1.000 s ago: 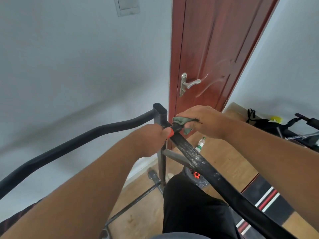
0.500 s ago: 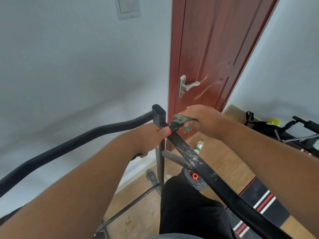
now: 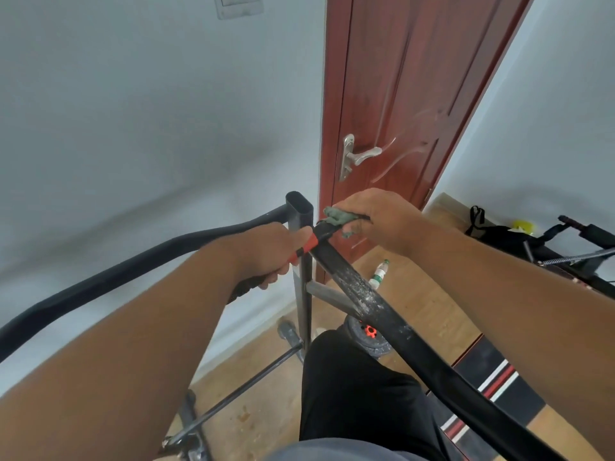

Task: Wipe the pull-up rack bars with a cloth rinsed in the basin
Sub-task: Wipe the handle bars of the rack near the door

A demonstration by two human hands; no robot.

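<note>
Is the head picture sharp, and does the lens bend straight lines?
Head view: the cloth under the right hand and the bar are fairly sharp; the near forearms and the wall are soft. The wide lens bows the door edges. Light is soft and even, with no glare; the left hand grips a handle.

**Rack post at centre, bars running off at 8 and 5 o'clock**

From the upright post (image 3: 301,227) one bar (image 3: 100,287) runs toward 8 o'clock, another (image 3: 382,314) toward 5. The door (image 3: 416,94) stands behind at 1 o'clock. A bottle (image 3: 379,274) lies on the floor (image 3: 432,307) right of the post; a weight plate (image 3: 366,337) sits below it.
</note>
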